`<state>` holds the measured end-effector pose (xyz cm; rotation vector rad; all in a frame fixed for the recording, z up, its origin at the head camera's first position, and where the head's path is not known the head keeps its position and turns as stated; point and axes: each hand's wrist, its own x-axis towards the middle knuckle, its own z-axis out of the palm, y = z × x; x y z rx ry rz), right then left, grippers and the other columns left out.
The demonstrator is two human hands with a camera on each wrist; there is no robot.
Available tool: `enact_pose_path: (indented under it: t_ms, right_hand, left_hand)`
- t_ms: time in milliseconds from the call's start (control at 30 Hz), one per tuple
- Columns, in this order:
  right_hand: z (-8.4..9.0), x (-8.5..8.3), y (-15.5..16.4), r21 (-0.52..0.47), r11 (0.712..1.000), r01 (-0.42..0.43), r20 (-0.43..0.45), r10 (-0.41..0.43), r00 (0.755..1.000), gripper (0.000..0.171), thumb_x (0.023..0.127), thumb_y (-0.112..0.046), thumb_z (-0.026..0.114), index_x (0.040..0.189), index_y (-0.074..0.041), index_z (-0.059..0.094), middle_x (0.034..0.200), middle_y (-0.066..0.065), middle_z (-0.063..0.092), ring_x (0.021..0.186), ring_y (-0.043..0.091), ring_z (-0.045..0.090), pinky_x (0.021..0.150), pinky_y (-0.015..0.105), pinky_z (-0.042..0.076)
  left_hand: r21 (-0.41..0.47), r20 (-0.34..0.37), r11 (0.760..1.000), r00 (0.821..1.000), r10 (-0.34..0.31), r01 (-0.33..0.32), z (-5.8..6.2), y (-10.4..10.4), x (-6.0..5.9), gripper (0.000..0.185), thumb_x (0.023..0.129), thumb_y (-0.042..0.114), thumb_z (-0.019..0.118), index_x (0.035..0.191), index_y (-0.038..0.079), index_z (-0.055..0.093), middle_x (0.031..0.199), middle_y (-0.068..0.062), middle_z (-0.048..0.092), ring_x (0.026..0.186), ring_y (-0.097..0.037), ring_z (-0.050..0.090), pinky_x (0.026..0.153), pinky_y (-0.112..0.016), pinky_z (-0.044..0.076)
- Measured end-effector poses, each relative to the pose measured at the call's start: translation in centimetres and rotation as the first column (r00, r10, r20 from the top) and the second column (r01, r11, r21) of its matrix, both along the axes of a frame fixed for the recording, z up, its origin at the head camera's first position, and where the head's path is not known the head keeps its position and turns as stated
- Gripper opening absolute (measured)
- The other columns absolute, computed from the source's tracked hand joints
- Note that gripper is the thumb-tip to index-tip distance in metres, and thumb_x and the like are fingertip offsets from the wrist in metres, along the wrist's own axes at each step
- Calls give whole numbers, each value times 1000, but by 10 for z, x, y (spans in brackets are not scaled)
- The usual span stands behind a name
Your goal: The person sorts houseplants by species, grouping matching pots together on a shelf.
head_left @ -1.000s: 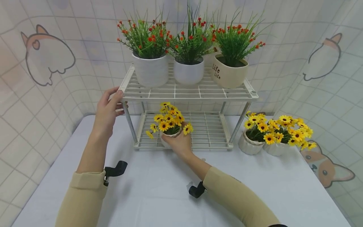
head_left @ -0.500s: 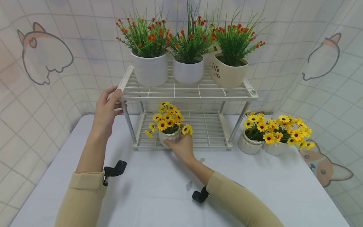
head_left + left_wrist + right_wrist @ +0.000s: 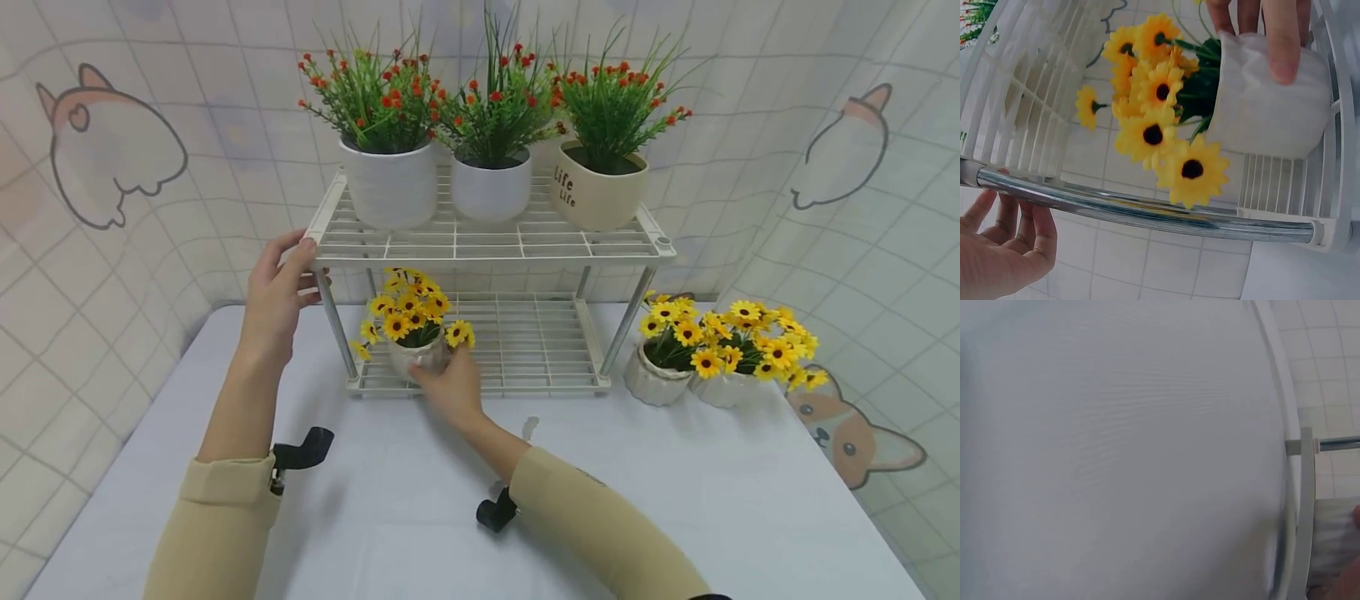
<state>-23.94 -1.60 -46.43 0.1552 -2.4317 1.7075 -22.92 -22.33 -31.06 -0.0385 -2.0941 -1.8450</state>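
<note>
My right hand (image 3: 453, 387) grips a white ruffled flowerpot (image 3: 412, 358) of yellow daisies from its right and front. This pot is at the left end of the white two-tier rack's (image 3: 487, 262) lower tier; whether its base touches the wires I cannot tell. In the left wrist view the thumb presses the pot wall (image 3: 1272, 112), other fingers hidden behind it. At the upper tier's front left corner, my left hand (image 3: 273, 312) holds the rack, thumb in front and fingers behind the metal post (image 3: 1147, 212). Only a sliver of right hand (image 3: 1347, 581) shows in the right wrist view.
Three pots of red-flowered greenery stand on the upper tier: a white pot (image 3: 388, 187), a smaller white pot (image 3: 491, 190) and a cream pot (image 3: 598, 193). Right of the rack, two daisy pots, one left (image 3: 656, 379), one right (image 3: 723, 389), sit on the white-covered table (image 3: 420, 517).
My right hand has carried the daisy pot leftward along the lower tier, toward the left post. The left hand keeps its hold on the rack corner.
</note>
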Motion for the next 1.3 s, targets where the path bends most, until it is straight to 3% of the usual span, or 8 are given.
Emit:
enact_pose_path:
  t_ms: [200, 367, 467, 600, 733, 833, 1000, 1300]
  right_hand:
    - [2, -11, -20, 56, 998, -38, -55, 41, 998, 50, 84, -22, 87, 121, -3, 59, 102, 4, 60, 88, 17, 54, 73, 33, 47]
    - [6, -17, -31, 142, 988, -54, -56, 62, 996, 31, 87, -22, 83, 91, -3, 58, 82, 5, 55, 79, 20, 50, 70, 35, 44]
    - [7, -16, -31, 136, 988, -74, -33, 79, 996, 32, 88, -18, 82, 105, -2, 59, 94, 9, 59, 90, 23, 56, 79, 36, 48]
    - [7, -7, -21, 114, 985, -131, -43, 137, 990, 63, 86, -11, 80, 139, 3, 48, 130, 19, 58, 122, 33, 57, 101, 43, 48]
    - [8, 5, -5, 112, 968, -224, -17, 227, 974, 72, 90, -12, 76, 148, 7, 38, 145, 25, 48, 133, 38, 50, 107, 47, 45]
    - [10, 13, 10, 116, 953, -281, 30, 280, 960, 69, 93, -15, 73, 149, 7, 39, 148, 25, 46, 134, 41, 48, 105, 47, 47]
    - [13, 29, 37, 94, 938, -332, 74, 326, 942, 48, 95, -18, 72, 135, 1, 56, 139, 17, 54, 128, 37, 53, 98, 44, 52]
    - [21, 54, 88, 98, 945, -312, 102, 302, 948, 25, 97, -18, 71, 119, -7, 67, 123, 6, 64, 117, 25, 60, 94, 41, 53]
  left_hand:
    - [-21, 6, 999, 1000, 26, -26, -2, -1, 1, 54, 108, 47, 49, 153, 19, 45, 128, -6, 61, 105, -19, 59, 88, -35, 45]
    - [-63, 12, 997, 999, 46, -45, -1, -1, 2, 55, 108, 48, 46, 155, 21, 43, 134, -10, 60, 111, -22, 58, 92, -35, 46]
    - [-64, 17, 997, 999, 44, -43, -1, -1, 2, 55, 108, 49, 46, 156, 21, 43, 138, -14, 58, 114, -25, 58, 94, -37, 46]
    - [-65, 21, 997, 999, 41, -39, -1, 0, 1, 56, 108, 49, 47, 156, 20, 43, 140, -17, 57, 113, -25, 58, 94, -37, 46]
    - [-57, 11, 998, 999, 31, -30, -2, 1, 0, 55, 107, 48, 48, 155, 19, 44, 134, -12, 60, 109, -22, 59, 92, -37, 46]
    - [-53, 5, 998, 1000, 23, -23, -1, 2, -2, 55, 107, 48, 49, 154, 19, 45, 131, -9, 61, 107, -21, 59, 91, -37, 46]
    - [-51, 10, 998, 1000, 24, -23, 0, 2, -2, 56, 107, 49, 49, 154, 20, 45, 131, -10, 61, 107, -21, 59, 91, -36, 46]
    - [-28, 14, 999, 999, 29, -28, 0, 0, 0, 54, 107, 48, 50, 153, 20, 46, 132, -9, 61, 106, -20, 59, 91, -37, 46]
